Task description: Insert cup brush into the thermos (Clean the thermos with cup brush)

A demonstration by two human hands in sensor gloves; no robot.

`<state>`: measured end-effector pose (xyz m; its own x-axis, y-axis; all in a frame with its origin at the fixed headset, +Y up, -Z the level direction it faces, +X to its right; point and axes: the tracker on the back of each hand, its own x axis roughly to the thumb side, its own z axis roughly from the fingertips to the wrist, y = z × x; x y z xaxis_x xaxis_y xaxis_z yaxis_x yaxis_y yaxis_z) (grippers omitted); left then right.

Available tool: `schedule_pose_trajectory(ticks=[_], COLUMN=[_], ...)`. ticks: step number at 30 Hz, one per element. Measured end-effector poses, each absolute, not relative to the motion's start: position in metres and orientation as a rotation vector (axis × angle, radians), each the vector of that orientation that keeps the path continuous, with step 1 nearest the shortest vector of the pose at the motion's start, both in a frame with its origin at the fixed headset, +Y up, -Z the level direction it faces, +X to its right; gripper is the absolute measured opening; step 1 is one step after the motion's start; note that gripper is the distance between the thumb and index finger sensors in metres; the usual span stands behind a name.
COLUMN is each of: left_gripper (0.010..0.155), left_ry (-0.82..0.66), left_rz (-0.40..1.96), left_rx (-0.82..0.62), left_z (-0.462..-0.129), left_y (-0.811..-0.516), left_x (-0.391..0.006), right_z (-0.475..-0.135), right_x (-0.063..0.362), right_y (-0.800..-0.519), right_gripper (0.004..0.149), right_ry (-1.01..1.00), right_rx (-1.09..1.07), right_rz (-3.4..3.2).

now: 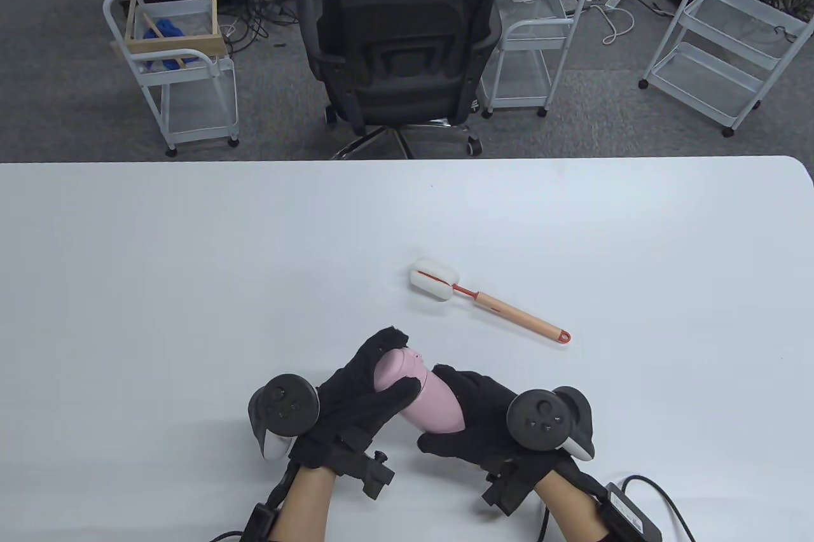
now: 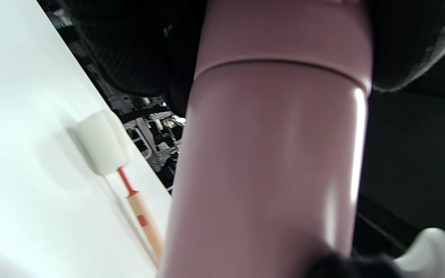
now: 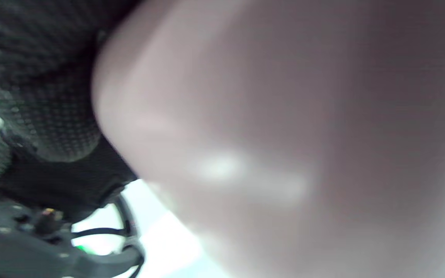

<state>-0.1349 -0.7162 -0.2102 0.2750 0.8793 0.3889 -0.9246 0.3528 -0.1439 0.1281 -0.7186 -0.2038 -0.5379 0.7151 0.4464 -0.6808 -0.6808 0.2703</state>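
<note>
i see the pink thermos [image 1: 420, 399] lying tilted near the front edge of the white surface [image 1: 191, 262], held between both gloved hands. my left hand [image 1: 362, 399] is curled around the thermos's capped end, with its fingers [image 1: 391, 402] wrapped over the lid. in the left wrist view, the seam between lid and body shows on the thermos [image 2: 276, 154], and the dark glove closes over the lid at the top of the frame. my right hand [image 1: 474, 421] grips the thermos's base end, with the palm and fingers cupped around the body. in the right wrist view, the thermos [image 3: 284, 127] fills most of the frame as a blurred pink shape, with glove fabric beside it at the upper left. whether the thermos rests on the surface or is lifted just off it, i cannot tell.

the cup brush [image 1: 486, 301] lies flat on the surface beyond the thermos and a little to its right, apart from both hands. its white sponge head [image 1: 434, 278] points away from the thermos toward the far left, and its tan handle with a red tip runs toward the right. the left wrist view shows the cup brush [image 2: 108, 148] beside the thermos, untouched.

an office chair [image 1: 397, 52] stands past the surface's far edge, beyond the thermos.
</note>
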Motion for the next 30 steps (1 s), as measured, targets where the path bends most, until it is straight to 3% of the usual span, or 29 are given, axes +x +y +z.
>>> schedule_pose_trajectory(ticks=[8, 15, 21, 26, 30], left_gripper=[0.069, 0.071, 0.089, 0.090, 0.089], left_ry=[-0.607, -0.684, -0.625, -0.508, -0.505], left_rz=[1.296, 1.317, 1.317, 1.321, 1.324], left_rx=[0.133, 0.010, 0.035, 0.042, -0.005], left_z=[-0.207, -0.210, -0.210, -0.216, -0.220], left_y=[-0.707, -0.709, -0.713, -0.723, -0.729], left_x=[-0.134, -0.134, -0.137, -0.146, -0.146], right_z=[-0.213, -0.213, -0.222, -0.234, -0.247], right_x=[0.132, 0.132, 0.151, 0.182, 0.210], right_y=[-0.722, -0.723, -0.720, -0.714, -0.705], right_gripper=[0.090, 0.091, 0.086, 0.085, 0.087], right_ry=[0.270, 0.314, 0.302, 0.209, 0.102], right_rx=[0.774, 0.782, 0.713, 0.585, 0.465], right_rz=[1.977, 1.961, 1.932, 1.925, 1.967])
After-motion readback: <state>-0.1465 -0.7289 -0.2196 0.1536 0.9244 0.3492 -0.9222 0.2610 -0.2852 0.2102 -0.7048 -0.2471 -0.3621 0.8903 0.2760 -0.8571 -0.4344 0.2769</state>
